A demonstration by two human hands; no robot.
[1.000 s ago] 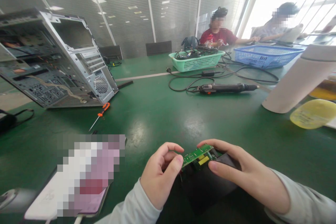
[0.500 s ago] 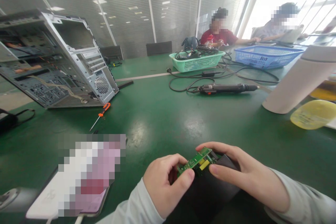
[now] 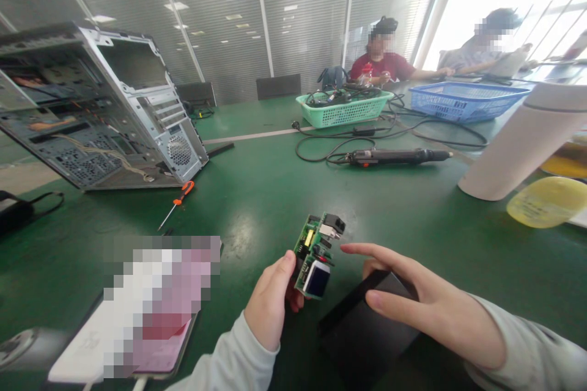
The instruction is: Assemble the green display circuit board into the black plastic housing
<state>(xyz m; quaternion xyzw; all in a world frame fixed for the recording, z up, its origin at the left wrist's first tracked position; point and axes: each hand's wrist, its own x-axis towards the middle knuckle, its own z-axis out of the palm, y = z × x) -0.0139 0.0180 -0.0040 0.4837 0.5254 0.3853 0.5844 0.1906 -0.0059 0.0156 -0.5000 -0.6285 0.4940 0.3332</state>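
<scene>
My left hand [image 3: 271,293] grips a green circuit board [image 3: 315,256] by its left edge, thumb in front and fingertips behind. The board is tilted up and carries black parts, a yellow part, metal connectors and a small dark screen in a white frame. Close by on the right, my right hand [image 3: 426,299] holds a black box-shaped case [image 3: 371,324]. Its thumb lies on the case, the index finger reaches toward the board, and the other fingers are partly hidden behind. A gap separates board and case.
An open computer case [image 3: 178,134] stands at left, with an orange-handled screwdriver [image 3: 181,197] before it. Phones [image 3: 151,317] lie near left. Farther off are a corded electric screwdriver [image 3: 398,156], a green basket [image 3: 343,111], a blue basket [image 3: 468,101], a pale bottle [image 3: 518,140] and two people.
The circuit board has come away from the black case and moved up and left in my left hand, turning so its screen shows. My right hand stays with the case.
</scene>
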